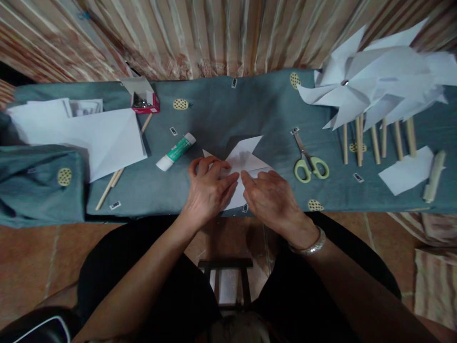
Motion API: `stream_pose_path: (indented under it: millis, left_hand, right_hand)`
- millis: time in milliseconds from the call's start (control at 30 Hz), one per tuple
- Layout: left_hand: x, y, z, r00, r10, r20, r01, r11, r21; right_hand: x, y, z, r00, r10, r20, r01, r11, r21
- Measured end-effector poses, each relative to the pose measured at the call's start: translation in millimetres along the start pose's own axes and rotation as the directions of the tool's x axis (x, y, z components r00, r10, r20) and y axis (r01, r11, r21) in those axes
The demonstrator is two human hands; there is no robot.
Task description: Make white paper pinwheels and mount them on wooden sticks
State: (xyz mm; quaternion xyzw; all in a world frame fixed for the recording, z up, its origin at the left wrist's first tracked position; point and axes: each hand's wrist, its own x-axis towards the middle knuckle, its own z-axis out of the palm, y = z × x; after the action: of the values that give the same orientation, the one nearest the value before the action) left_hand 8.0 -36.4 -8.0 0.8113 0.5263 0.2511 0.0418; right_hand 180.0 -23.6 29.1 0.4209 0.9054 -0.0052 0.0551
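Note:
A white paper pinwheel (246,146), not mounted on any stick that I can see, lies near the front edge of the cloth-covered table with its pointed blades spread. My left hand (210,183) bends over its left side, thumb and fingertips pressing the paper near the middle. From the right, my right hand (267,193) has its fingers curled in, with the thumb and forefinger on the paper close to the left thumb. Both hands hide much of the pinwheel's centre and lower blades.
Left of the hands lies a glue stick (176,152); scissors (309,159) with green handles lie to the right. Farther left are white paper sheets (107,138), wooden sticks (105,194) and a red box (146,104) of small metal pieces. Finished pinwheels (374,81) on sticks fill the right end.

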Motion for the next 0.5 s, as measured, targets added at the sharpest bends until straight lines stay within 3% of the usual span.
stream_pose_path:
  millis: [200, 500]
  left_hand:
    - [-0.1, 0.2, 2.4, 0.999, -0.048, 0.000, 0.048, 0.999, -0.017]
    - [-4.7, -0.1, 4.8, 0.999, 0.017, -0.028, -0.018, 1.000, -0.017]
  right_hand:
    - [-2.6, 1.3, 6.2, 0.997, -0.021, -0.070, 0.022, 1.000, 0.008]
    - [-7.2, 6.0, 11.7, 0.994, -0.014, -0.106, 0.025, 0.994, 0.103]
